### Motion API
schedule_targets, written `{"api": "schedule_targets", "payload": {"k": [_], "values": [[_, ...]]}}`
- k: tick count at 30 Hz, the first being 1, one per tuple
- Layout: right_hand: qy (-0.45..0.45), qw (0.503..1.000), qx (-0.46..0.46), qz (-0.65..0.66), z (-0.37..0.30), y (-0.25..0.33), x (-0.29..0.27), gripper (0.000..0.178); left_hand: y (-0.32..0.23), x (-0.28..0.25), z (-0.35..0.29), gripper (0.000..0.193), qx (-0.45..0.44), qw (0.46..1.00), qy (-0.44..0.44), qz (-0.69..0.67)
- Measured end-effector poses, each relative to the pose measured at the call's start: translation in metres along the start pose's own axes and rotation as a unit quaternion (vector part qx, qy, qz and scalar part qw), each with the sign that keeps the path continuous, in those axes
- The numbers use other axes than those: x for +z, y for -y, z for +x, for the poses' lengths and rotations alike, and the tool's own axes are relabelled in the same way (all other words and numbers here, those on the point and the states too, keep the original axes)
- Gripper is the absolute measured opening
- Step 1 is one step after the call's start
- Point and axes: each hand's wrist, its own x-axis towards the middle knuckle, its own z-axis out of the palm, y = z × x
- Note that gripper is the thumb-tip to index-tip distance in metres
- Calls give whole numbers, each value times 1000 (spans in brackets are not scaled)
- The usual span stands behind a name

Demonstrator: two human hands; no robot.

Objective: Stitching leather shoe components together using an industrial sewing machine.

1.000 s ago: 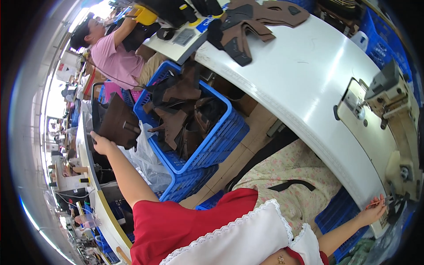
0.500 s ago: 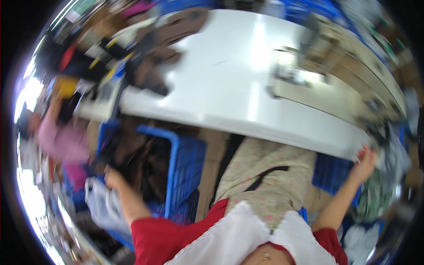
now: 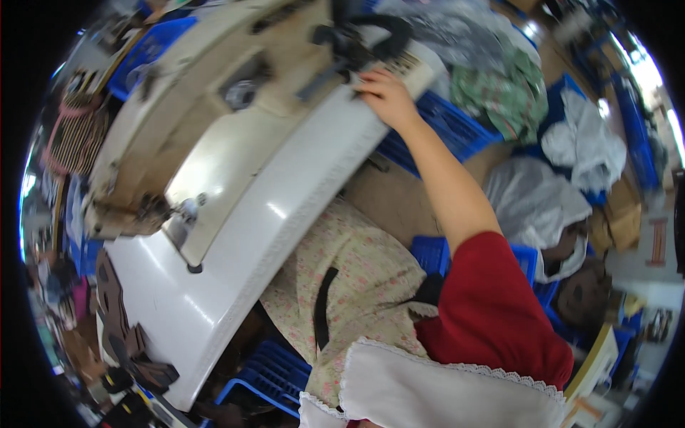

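Note:
My right hand (image 3: 387, 98) is at the right end of the white table (image 3: 285, 192), beside the back end of a beige sewing machine (image 3: 153, 107). Its fingers are bent and close together at the table's edge, against a small dark part; blur hides what they hold there. Dark fittings and a black cable-like bundle (image 3: 357, 43) sit just beyond the fingertips. The machine's needle end (image 3: 175, 214) points to the left, over a shiny metal plate. Several dark brown cut pieces (image 3: 121, 321) lie at the table's left end. My left hand is out of sight.
A blue crate (image 3: 442, 132) stands under the table's right end, with green cloth (image 3: 503, 96) and grey plastic bags (image 3: 457, 36) near it. A grey bag (image 3: 535, 207) sits on the floor at right. Another blue crate (image 3: 267, 374) is below the table's front edge.
The view has swung to the right, so the machine and the table's right end are now central. My left hand has left the picture. My right hand is still at the table's right end.

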Motion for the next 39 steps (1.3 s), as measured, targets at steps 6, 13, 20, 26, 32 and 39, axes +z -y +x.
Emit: {"api": "schedule_targets", "payload": {"k": [6,13,20,26,32,39], "values": [[-4,1000,-20,-6,-49,9,-59,55,-165,35,112,40,111,889,233,-379],[-124,860,494,40,-394,-46,-257,30,-380,4,146,65,406,731,278,-472],[-171,615,769,26,-701,-38,-148,25,-433,24,125,77,382,805,279,-358],[-330,331,862,198,-764,-66,-52,38,-432,39,125,83,407,796,241,-378],[-498,205,767,349,-763,-86,-22,49,-428,27,126,93,385,801,284,-360],[-598,116,718,335,-775,-107,-29,47,-437,28,121,91,365,795,296,-383]]}}
